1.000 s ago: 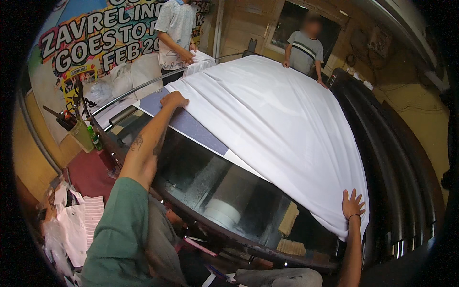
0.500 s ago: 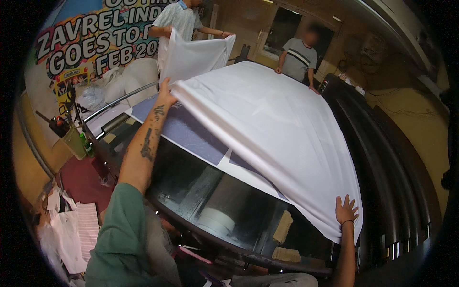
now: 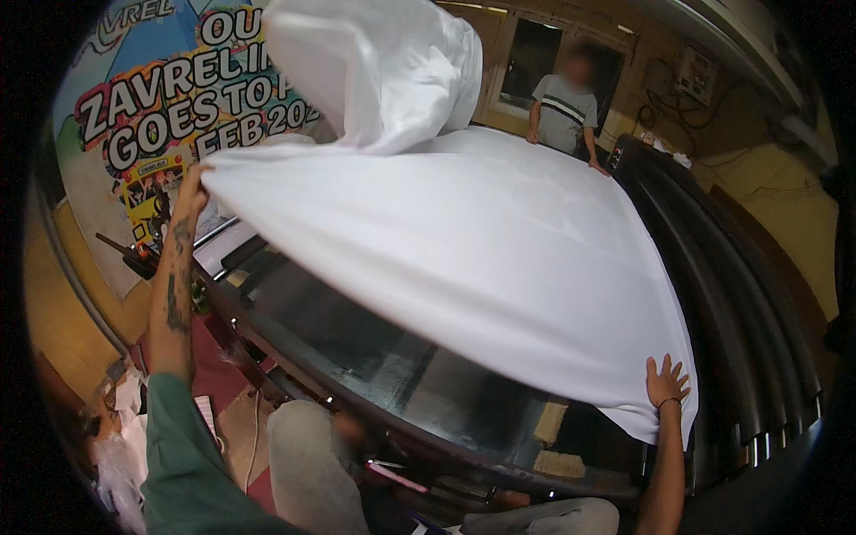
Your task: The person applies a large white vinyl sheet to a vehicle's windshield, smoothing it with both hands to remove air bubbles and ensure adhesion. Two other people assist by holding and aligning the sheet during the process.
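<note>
Right now, a big white cloth (image 3: 499, 259) spreads over the dark, shiny tabletop (image 3: 383, 361). Think of a clock with its middle on the cloth. At eleven o'clock the cloth puffs up high in the air, and its near edge hangs up off the tabletop on the left side.

The two hands are far apart. The left hand (image 3: 194, 185), between nine and ten o'clock, is closed tight on a corner of the cloth and holds it up. Its arm is long and nearly straight, coming out of a green sleeve (image 3: 183, 446). The right hand (image 3: 667, 385), at four o'clock, lies flat on the cloth with its fingers spread wide. A thin dark band (image 3: 669, 403) goes around that wrist.

Two tan pieces (image 3: 550, 423) lie near the tabletop's front edge at five o'clock. Long black ridges (image 3: 713, 294) curve along at three o'clock. At one o'clock another person (image 3: 563, 111) in a striped shirt stands at the far edge. Behind is a window (image 3: 532, 67). A bright wall poster (image 3: 174, 111) with big letters hangs at ten o'clock.
</note>
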The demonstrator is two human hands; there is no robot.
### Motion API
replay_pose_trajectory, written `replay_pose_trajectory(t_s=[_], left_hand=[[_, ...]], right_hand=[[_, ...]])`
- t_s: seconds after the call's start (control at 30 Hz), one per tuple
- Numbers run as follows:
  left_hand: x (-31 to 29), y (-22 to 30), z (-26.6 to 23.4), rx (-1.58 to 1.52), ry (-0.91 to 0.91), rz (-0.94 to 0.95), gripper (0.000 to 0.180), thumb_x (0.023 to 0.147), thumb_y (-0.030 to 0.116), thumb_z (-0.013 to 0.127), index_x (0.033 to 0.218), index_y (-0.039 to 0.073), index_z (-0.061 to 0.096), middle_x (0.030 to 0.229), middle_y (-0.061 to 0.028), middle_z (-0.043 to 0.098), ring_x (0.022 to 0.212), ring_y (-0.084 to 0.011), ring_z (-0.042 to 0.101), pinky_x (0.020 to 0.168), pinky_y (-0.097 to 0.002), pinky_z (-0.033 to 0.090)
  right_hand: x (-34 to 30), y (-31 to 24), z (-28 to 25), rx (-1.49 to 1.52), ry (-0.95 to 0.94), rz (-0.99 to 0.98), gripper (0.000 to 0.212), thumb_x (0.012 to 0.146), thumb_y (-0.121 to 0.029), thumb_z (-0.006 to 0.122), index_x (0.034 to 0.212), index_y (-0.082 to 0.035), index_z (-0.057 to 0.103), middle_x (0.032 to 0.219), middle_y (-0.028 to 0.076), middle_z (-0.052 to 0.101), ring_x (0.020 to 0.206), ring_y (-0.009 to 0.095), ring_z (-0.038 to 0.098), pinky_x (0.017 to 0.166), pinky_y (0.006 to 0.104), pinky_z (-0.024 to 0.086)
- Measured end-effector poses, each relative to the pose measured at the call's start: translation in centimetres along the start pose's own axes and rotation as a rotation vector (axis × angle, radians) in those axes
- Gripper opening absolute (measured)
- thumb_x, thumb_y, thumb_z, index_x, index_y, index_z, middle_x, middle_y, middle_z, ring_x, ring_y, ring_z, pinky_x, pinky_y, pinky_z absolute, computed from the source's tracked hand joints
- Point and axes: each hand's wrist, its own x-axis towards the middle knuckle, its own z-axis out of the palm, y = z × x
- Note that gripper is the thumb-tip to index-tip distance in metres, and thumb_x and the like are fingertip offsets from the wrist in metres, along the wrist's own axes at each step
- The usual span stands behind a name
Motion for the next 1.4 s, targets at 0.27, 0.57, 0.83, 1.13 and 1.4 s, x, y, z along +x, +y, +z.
replay_pose_trajectory(t_s=[0.27,0.57,0.83,1.13,1.4], left_hand=[[-9.2,-7.3,-10.1,1.521,0.102,0.319,0.046,0.076,-0.004,0.061,0.119,0.010,0.057,0.095,-0.0107,0.065,0.090,-0.0285,0.067,0.077,-0.0426,0.052],[-11.7,-6.1,-0.8,2.014,0.029,0.277,0.047,0.074,0.000,0.066,0.119,0.007,0.056,0.121,-0.0188,0.059,0.116,-0.0405,0.060,0.085,-0.0543,0.050],[-14.1,-11.9,12.2,1.683,-0.374,0.469,0.071,0.090,0.034,0.073,0.147,0.003,0.044,0.150,-0.0210,0.047,0.139,-0.0372,0.044,0.112,-0.0529,0.037],[-16.6,-14.7,11.0,1.917,-0.628,0.042,0.082,0.100,0.068,0.032,0.160,0.012,0.030,0.167,-0.0131,0.027,0.154,-0.0309,0.025,0.123,-0.0513,0.021],[-11.3,-15.9,5.9,1.918,-0.538,-0.009,0.076,0.102,0.062,0.028,0.159,0.012,0.033,0.166,-0.0107,0.028,0.153,-0.0333,0.024,0.123,-0.0532,0.020]], right_hand=[[-0.1,0.2,-0.2,0.015,-0.010,-0.014,0.088,0.096,-0.074,0.026,0.164,-0.020,0.015,0.169,0.020,0.005,0.154,0.050,0.001,0.123,0.0622,-0.001],[-0.2,0.4,-0.2,0.030,0.001,-0.022,0.088,0.096,-0.074,0.026,0.164,-0.020,0.015,0.169,0.020,0.006,0.154,0.048,0.001,0.123,0.0610,-0.002],[-0.1,0.4,-0.2,0.030,-0.009,-0.021,0.089,0.096,-0.076,0.025,0.164,-0.021,0.015,0.170,0.019,0.006,0.154,0.047,0.001,0.123,0.0614,-0.002],[0.2,2.0,0.1,0.074,0.027,-0.080,0.081,0.099,-0.069,0.026,0.163,-0.019,0.020,0.170,0.015,0.011,0.155,0.044,0.006,0.125,0.0578,0.002],[0.8,4.9,0.9,0.223,0.229,-0.209,0.074,0.101,-0.059,0.039,0.153,-0.007,0.042,0.161,0.018,0.036,0.151,0.037,0.028,0.124,0.0502,0.020]])
